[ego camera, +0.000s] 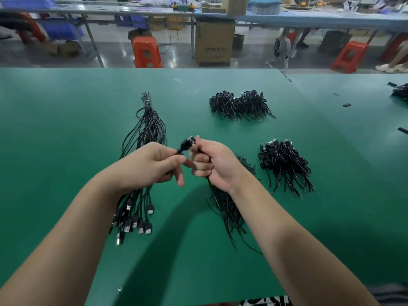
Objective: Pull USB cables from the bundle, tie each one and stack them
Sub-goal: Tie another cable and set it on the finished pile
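Note:
Above the green table [66, 120], both hands hold one black USB cable [187, 143]. My left hand [152, 164] pinches the cable just below its plug. My right hand [212, 164] grips the cable's coiled length, and the plug sticks up between the two hands. The bundle of loose black USB cables [148, 127] lies on the table under my left arm, with its plugs [136, 224] fanned out toward me. A stack of tied cables [284, 162] lies to the right of my right hand. A pile of black ties or wires [229, 210] lies under my right forearm.
A larger heap of tied cables [239, 104] sits farther back at centre. More cables [400, 92] and small black pieces [346, 105] lie at the far right. Beyond the table edge stand orange stools [145, 51], a cardboard box [215, 43] and other workbenches.

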Demonstrator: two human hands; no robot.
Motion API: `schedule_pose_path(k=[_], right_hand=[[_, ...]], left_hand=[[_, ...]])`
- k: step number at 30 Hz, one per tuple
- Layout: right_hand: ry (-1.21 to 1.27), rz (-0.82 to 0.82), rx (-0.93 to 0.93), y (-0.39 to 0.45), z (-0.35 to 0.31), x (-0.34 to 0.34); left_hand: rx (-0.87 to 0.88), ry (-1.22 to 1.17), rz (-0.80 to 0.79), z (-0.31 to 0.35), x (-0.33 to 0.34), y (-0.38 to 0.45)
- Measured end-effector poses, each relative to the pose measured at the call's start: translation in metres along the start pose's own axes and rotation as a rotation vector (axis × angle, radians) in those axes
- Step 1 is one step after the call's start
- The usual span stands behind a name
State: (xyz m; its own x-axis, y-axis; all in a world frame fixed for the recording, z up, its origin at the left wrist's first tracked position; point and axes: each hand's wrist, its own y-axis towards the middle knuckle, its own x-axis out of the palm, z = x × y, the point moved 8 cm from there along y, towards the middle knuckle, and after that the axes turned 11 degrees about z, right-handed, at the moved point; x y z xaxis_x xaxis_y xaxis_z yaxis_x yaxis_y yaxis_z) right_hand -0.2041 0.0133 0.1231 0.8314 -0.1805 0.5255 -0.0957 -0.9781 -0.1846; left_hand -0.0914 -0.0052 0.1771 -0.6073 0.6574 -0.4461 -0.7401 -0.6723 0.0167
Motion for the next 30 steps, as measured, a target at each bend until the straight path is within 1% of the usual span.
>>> schedule_pose_path(k=[2,5,6,8,9,12,13,15,17,19,20,24,27,30], right_hand=[[-0.037,0.029,-0.019,-0.003,0.0,-0.001],[-0.156,0.002,-0.056,-0.011,-0.001,-0.001],[-0.19,-0.01,-0.063,-0.015,-0.001,-0.001],[-0.249,-0.019,-0.078,-0.021,0.002,0.0],[-0.267,-0.022,-0.085,-0.023,0.004,0.001],[-0.307,0.0,-0.137,-0.027,0.009,0.004],[-0.374,0.035,-0.174,-0.026,0.008,0.003],[-0.593,0.117,-0.26,-0.026,0.006,-0.001],[-0.759,0.145,-0.315,-0.026,0.008,0.0],[-0.855,0.172,-0.366,-0.026,0.012,0.002],[-0.888,0.201,-0.384,-0.024,0.013,0.001],[-0.965,0.278,-0.335,-0.021,0.026,-0.007],[-0.877,0.278,-0.293,-0.023,0.031,-0.013],[-0.656,0.217,-0.225,-0.023,0.034,-0.015]], left_hand=[[0.012,0.14,0.043,0.0,0.001,0.002],[0.025,0.418,0.169,-0.007,-0.003,0.006],[0.022,0.473,0.194,-0.01,-0.002,0.006],[0.026,0.468,0.251,-0.013,0.001,0.006],[0.036,0.412,0.309,-0.013,0.0,0.006],[0.013,0.104,0.542,-0.02,-0.003,0.007],[-0.011,0.032,0.606,-0.025,-0.002,0.006],[-0.055,-0.086,0.703,-0.035,0.002,0.004],[-0.104,-0.302,0.759,-0.042,0.006,0.004],[-0.157,-0.56,0.762,-0.046,0.015,0.006],[-0.176,-0.644,0.762,-0.047,0.017,0.007],[-0.207,-0.87,0.713,-0.047,0.022,0.015],[-0.222,-1.048,0.654,-0.047,0.027,0.02],[-0.229,-1.062,0.598,-0.047,0.029,0.02]])
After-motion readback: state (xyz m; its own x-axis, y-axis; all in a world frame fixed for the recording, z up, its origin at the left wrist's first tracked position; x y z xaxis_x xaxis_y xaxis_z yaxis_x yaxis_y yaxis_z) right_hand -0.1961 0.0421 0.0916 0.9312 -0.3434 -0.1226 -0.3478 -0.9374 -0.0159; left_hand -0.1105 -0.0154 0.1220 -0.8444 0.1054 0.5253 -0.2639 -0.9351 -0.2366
